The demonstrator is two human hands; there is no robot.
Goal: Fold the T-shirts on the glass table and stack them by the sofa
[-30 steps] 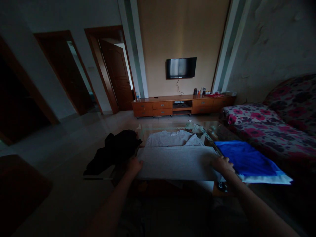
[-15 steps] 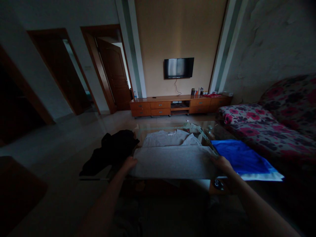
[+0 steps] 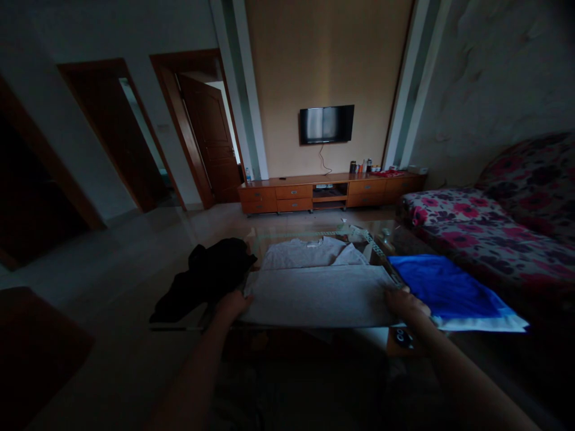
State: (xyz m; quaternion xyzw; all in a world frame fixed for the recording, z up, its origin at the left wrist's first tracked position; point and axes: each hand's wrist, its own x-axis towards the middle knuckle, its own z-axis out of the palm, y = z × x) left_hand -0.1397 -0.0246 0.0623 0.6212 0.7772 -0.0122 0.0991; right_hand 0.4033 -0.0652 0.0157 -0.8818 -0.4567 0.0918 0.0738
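Observation:
A light grey T-shirt (image 3: 314, 293) lies on the glass-topped table (image 3: 269, 228), its lower part doubled up over the body, with the neckline and one sleeve visible at the far side. My left hand (image 3: 234, 304) is closed on the left edge of the folded part. At the opposite edge, my right hand (image 3: 408, 303) grips the cloth in the same way; its fingertips are partly hidden. Left of the shirt lies a crumpled black garment (image 3: 206, 272). A folded blue cloth (image 3: 453, 287) with a pale border lies beside my right hand.
Beyond the table stands a long wooden TV cabinet (image 3: 294, 193) with bottles and small items on top. A television (image 3: 326, 124) hangs above it. A floral sofa (image 3: 476, 209) is at the right. Below the table's near edge shows a dark object with white rings (image 3: 401, 338).
The view has shifted slightly. Both hands remain at the shirt's side edges, and my right hand has turned a little. The shirt's fold looks nearly the same.

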